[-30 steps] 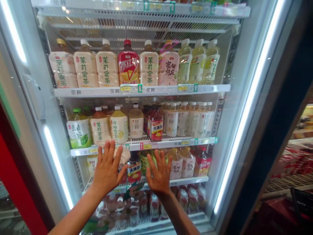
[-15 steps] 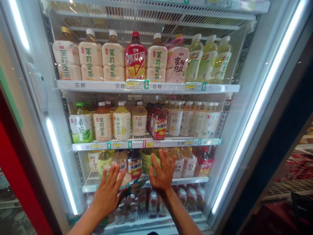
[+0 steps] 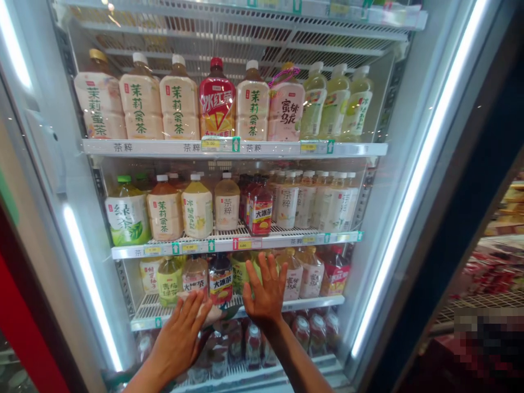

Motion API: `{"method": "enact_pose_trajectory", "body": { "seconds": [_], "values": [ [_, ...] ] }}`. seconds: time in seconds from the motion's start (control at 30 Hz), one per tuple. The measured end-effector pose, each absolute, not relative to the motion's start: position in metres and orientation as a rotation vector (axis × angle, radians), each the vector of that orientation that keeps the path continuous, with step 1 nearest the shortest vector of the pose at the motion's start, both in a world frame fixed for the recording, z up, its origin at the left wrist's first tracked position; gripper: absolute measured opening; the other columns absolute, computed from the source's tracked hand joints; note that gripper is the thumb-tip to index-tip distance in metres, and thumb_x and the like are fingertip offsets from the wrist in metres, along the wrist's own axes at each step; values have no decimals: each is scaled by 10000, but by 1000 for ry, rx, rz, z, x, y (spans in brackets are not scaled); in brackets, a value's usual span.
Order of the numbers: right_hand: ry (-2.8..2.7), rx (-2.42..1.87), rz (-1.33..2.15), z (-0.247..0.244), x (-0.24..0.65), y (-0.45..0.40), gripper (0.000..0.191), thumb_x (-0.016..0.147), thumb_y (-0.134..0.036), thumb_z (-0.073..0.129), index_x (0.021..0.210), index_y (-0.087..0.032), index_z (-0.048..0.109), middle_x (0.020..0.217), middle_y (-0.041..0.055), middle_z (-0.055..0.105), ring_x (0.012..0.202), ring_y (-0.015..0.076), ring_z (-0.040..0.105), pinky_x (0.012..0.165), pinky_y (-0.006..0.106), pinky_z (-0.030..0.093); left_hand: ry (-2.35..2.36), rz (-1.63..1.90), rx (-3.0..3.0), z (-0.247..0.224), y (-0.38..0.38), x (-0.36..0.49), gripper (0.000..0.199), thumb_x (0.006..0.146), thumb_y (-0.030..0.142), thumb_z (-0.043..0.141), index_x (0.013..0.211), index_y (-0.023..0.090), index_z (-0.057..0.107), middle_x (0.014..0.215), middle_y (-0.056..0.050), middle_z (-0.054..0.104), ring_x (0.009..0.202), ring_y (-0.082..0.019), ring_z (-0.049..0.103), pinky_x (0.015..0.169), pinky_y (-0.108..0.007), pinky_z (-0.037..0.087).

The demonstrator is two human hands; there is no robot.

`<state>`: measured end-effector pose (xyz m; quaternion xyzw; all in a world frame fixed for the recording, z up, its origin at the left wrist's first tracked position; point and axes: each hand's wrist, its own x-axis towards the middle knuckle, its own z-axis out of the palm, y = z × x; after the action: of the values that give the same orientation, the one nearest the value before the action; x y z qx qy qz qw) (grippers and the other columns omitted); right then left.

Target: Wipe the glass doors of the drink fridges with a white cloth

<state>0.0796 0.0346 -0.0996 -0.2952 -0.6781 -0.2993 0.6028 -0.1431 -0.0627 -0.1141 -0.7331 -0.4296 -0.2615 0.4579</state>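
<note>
My left hand [image 3: 179, 330] is spread over the lower part of a glass-fronted drinks cooler, palm forward, fingers stretched out. A pale patch [image 3: 213, 315] shows beside its fingertips; I cannot tell whether it is a cloth or a reflection. To the right, my right hand [image 3: 265, 289] is raised with its fingers apart, seemingly flat against the glass. Behind the hands stand bottles on the lower shelf: a green-labelled bottle [image 3: 168, 284], a dark iced tea bottle [image 3: 221, 284] and pale pink-labelled bottles [image 3: 311, 274]. My right hand partly covers another green bottle.
Above, the middle shelf [image 3: 204, 248] and upper shelf [image 3: 164, 148] hold rows of tea bottles. Clear bottles [image 3: 252, 344] stand at the bottom. Bright light strips [image 3: 92, 289] run up both sides. A dark door frame [image 3: 442, 164] slants along the right, with packaged goods [image 3: 487, 273] beyond.
The view has shifted slightly, so the shelves sit a little further left. My left hand has slid slightly down relative to the bottles; my right hand stays raised with its fingers spread.
</note>
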Motion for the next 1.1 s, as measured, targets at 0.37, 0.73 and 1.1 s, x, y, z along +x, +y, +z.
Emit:
{"method": "enact_pose_trajectory", "body": {
  "seconds": [0.37,0.73,1.1],
  "values": [
    [-1537,-681,-713,-97,77,32,676,898,-157,601,1557,-211,462,1664,108,377,1577,320,284,1296,630,192,-980,-613,-1834,-90,-45,-115,817,982,453,505,1649,139,154,1745,-101,63,1632,-255,57,1332,-406,62],
    [-1541,-700,-696,-96,78,29,658,891,-156,606,1536,-223,496,1629,100,446,1571,312,302,1294,625,209,-995,-628,-1790,-65,-44,-107,839,977,455,530,1647,115,156,1742,-139,64,1629,-289,64,1335,-446,69],
    [-1507,-676,-683,-97,76,31,571,913,-144,572,1479,-213,542,1651,97,414,1576,303,300,1291,632,204,-1015,-647,-1771,-65,-55,-132,864,968,454,547,1648,113,138,1749,-143,31,1631,-304,42,1333,-462,58]
  ]
}}
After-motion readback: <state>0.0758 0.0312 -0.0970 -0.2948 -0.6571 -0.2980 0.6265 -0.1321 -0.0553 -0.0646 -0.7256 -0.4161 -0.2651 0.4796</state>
